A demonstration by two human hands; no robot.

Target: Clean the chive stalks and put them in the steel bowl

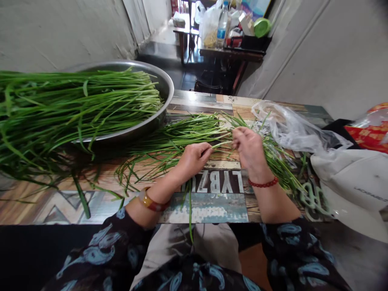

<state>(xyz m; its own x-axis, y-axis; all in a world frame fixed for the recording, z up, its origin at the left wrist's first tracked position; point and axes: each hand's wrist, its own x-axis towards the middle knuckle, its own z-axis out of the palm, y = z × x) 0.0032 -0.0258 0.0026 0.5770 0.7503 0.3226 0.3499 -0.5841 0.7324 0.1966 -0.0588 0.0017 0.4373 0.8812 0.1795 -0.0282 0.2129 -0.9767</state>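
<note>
My left hand [195,158] is closed in a pinch round a few garlic chives [220,144], their pale stem ends pointing right. Long green leaves hang below this hand past the table edge. My right hand [250,150] is closed at the stem tips, thumb and fingers pressed together; what sits between them is too small to make out. Behind both hands lies a loose pile of chives [184,132] on the table. More chives and scraps [280,167] lie beside and partly under my right forearm. A large metal basin [170,91] at the left holds a thick heap of chives [91,101].
A crumpled clear plastic bag [291,125] lies at the back right of the patterned table [224,208]. Green-handled scissors [313,198] and a white cap [354,186] are at the right, near a red package [371,129]. Beyond, another table [233,55] bears a bottle [222,26] and bags.
</note>
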